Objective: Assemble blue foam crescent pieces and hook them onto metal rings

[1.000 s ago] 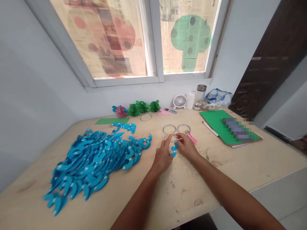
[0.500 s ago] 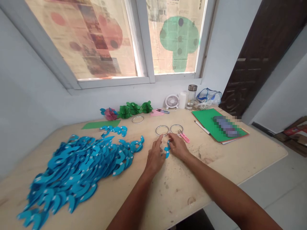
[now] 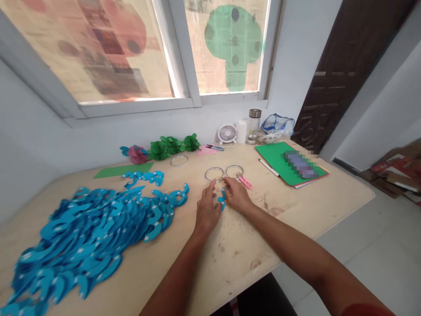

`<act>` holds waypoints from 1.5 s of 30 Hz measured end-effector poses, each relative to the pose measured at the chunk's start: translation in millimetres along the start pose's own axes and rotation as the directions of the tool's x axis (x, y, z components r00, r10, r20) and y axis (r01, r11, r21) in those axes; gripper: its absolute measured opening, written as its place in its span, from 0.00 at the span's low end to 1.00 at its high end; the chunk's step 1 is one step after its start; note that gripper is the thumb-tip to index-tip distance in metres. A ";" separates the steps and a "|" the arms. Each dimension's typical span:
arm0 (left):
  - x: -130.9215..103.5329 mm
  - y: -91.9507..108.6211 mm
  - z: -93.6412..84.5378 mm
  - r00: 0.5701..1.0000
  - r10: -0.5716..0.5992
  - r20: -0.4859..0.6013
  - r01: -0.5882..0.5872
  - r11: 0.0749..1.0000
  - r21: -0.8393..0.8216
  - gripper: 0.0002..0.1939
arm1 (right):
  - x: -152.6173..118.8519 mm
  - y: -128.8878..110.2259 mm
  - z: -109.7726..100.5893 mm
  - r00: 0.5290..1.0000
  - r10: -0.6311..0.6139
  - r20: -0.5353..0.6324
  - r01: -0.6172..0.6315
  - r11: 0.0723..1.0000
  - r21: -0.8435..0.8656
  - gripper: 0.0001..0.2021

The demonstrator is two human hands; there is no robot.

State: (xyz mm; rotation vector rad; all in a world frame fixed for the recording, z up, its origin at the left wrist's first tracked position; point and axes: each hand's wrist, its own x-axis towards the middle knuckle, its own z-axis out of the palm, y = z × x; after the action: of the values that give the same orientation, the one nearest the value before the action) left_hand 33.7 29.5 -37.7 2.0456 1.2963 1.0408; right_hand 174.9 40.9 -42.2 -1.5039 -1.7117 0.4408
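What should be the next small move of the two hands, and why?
Perhaps the left hand should steady the small blue piece: it shows between this hand and the right hand, close to both, though whether either grips it is unclear.

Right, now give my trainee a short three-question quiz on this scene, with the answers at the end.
1. How many shiny silver-coloured round rings lie on the pale wooden table?

2. True or false: the left hand is nearer than the right hand to the large heap of blue curved pieces with white patches.

3. The pink-handled metal snips are:
A) gripped in the left hand
B) on the table just beyond the right hand
C) on the flat green rectangular sheet

Key: 1. Three; 2. True; 3. B.
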 end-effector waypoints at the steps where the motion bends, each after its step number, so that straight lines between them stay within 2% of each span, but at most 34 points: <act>1: -0.1 0.0 0.8 1.000 0.007 0.001 -0.007 1.000 -0.014 0.38 | 0.1 -0.3 0.1 1.000 0.003 0.011 -0.003 1.000 -0.011 0.23; 7: -0.6 -0.2 4.8 0.998 -0.045 0.037 0.052 0.974 -0.220 0.38 | 0.0 -3.1 1.5 0.998 0.032 0.052 -0.028 0.997 -0.075 0.25; 13: 0.7 2.4 4.6 0.977 -0.203 0.061 0.210 0.880 -0.425 0.37 | -2.9 -13.4 -1.1 0.997 0.011 0.077 0.002 0.985 -0.174 0.23; 16: 1.1 8.6 -0.1 0.948 -0.305 0.089 0.303 0.781 -0.546 0.35 | -3.6 -16.3 -2.7 0.997 0.004 0.075 0.010 0.983 -0.185 0.22; 21: 0.9 20.8 -12.5 0.882 -0.441 0.167 0.415 0.559 -0.718 0.33 | -3.7 -15.3 -2.7 0.998 0.003 0.063 0.009 0.983 -0.181 0.23; 27: -0.7 32.4 -23.0 0.820 -0.472 0.323 0.489 0.287 -0.824 0.28 | -3.6 -9.3 -0.4 0.998 0.006 0.067 0.005 0.987 -0.160 0.24; 29: -1.2 35.0 -24.5 0.807 -0.470 0.358 0.507 0.241 -0.828 0.28 | -3.4 -7.1 0.7 0.998 -0.004 0.065 0.014 0.988 -0.155 0.24; 32: -1.6 37.1 -26.5 0.800 -0.473 0.368 0.513 0.224 -0.828 0.27 | -3.0 -4.6 2.0 0.998 -0.008 0.064 0.018 0.989 -0.148 0.23; 36: -1.2 37.6 -29.2 0.807 -0.509 0.298 0.484 0.283 -0.828 0.26 | -2.8 -3.4 2.9 0.998 -0.011 0.065 0.020 0.990 -0.137 0.24; 40: -1.1 37.4 -28.2 0.804 -0.502 0.320 0.514 0.314 -0.798 0.26 | -2.4 -2.7 2.3 0.999 -0.019 0.050 0.024 0.994 -0.111 0.23; 45: -2.5 36.2 -26.1 0.806 -0.504 0.311 0.502 0.303 -0.810 0.26 | 0.7 -0.1 -1.8 0.999 0.010 -0.039 -0.007 0.997 0.073 0.23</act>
State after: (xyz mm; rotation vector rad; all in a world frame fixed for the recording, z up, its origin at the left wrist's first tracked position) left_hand 30.8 12.2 3.5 0.7410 0.9519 1.0484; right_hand 176.1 41.1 -40.7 -1.4585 -1.6423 0.4704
